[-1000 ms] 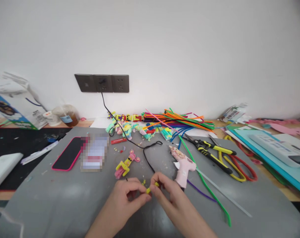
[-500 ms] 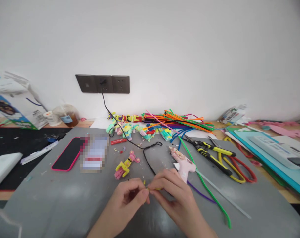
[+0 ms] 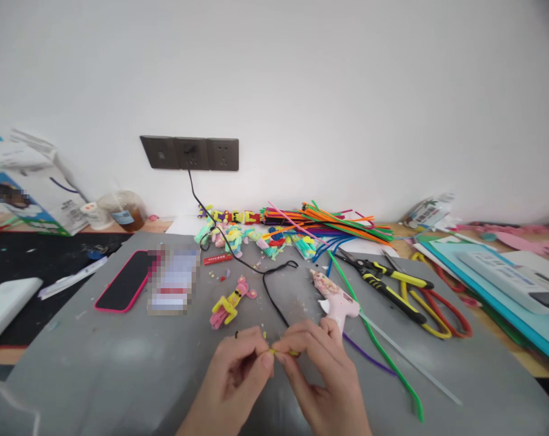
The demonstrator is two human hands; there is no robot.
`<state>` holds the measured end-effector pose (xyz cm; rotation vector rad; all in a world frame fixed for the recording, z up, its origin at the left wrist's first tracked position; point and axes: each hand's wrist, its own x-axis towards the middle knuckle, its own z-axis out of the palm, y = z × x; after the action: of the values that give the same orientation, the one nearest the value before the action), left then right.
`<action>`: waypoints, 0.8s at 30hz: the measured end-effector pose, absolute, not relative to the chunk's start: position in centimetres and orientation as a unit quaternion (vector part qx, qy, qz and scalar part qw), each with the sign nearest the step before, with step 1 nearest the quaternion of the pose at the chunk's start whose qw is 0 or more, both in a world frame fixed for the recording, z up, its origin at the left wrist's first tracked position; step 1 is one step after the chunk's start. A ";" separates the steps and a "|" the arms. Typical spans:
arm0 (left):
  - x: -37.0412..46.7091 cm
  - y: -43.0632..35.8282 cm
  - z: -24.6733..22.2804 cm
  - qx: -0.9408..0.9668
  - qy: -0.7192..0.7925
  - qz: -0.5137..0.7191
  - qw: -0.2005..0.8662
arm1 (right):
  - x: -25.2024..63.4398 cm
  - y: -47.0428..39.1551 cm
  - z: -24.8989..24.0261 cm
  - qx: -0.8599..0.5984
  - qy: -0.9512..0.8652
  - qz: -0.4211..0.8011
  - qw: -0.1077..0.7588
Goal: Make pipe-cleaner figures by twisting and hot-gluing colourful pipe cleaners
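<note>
Thin yellow piece [image 3: 272, 351], mostly hidden
Pinched roughly level between left hand [image 3: 238, 370] and right hand [image 3: 323, 366]; shows yellow in the narrow gap and again beneath the right hand; sits left of the pink glue gun [image 3: 336, 300], nearer the camera.

Your right hand [image 3: 322, 366] shifted over the pink glue gun [image 3: 336, 303], hiding its handle's foot; the yellow piece's [image 3: 295, 353] outer end dipped lower. Your left hand [image 3: 240, 372] edged inward at the wrist.
</note>
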<state>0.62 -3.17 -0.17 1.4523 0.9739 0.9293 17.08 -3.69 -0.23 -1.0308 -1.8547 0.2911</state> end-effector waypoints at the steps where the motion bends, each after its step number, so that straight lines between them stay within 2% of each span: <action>1: 0.7 -3.3 -0.3 0.611 0.411 0.401 0.546 | 17.1 -3.6 -0.1 -0.417 -0.761 0.118 0.483; 10: 0.7 -3.5 -0.4 0.607 0.402 0.415 0.545 | 17.6 -3.5 0.9 -0.410 -0.787 0.105 0.448; 16: 1.4 -4.4 -1.3 0.612 0.437 0.444 0.488 | 17.0 -4.3 0.3 -0.443 -0.769 0.077 0.454; 19: 1.6 -4.2 -1.5 0.617 0.431 0.451 0.481 | 16.8 -4.2 0.1 -0.454 -0.752 0.109 0.465; 24: 1.1 -3.3 -1.1 0.588 0.413 0.413 0.560 | 16.6 -3.6 0.1 -0.460 -0.712 0.214 0.485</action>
<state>1.11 -3.26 -1.14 1.3855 0.9734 0.9726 16.64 -3.62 0.09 -1.1195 -1.7340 0.5214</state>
